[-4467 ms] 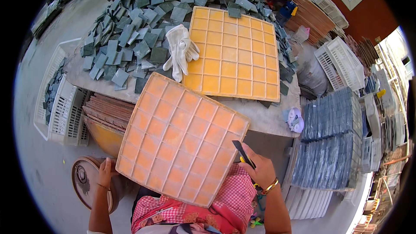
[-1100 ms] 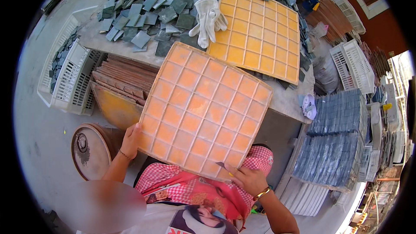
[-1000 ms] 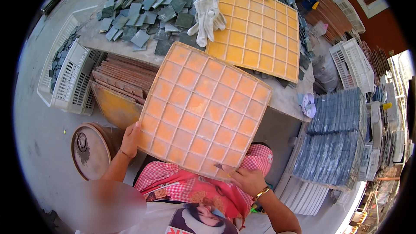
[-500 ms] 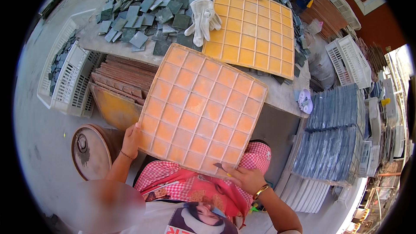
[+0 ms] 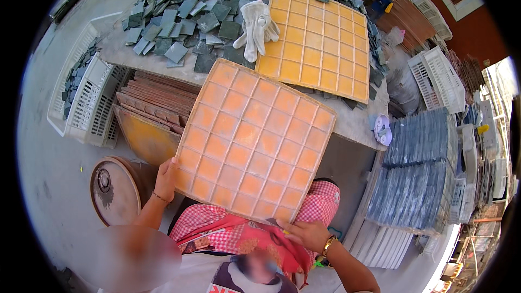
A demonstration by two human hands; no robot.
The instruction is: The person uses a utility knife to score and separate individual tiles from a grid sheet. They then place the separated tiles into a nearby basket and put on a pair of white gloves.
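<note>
My left hand (image 5: 166,180) grips the lower left side of the orange tray (image 5: 255,141), which sits tilted over my lap, its raised ribs facing up. My right hand (image 5: 306,233) is at the tray's bottom edge, near the right corner, fingers closed round a knife (image 5: 285,231) that they mostly hide; I can see only a bit of yellow on it. The tray's top overlaps the counter (image 5: 353,122) from where I look, and I can't tell whether they touch. On the counter a yellow tray (image 5: 320,43) lies beside a heap of grey-green tiles (image 5: 206,0), white gloves (image 5: 255,30) over its left edge. A round drum (image 5: 114,195) stands at my left.
</note>
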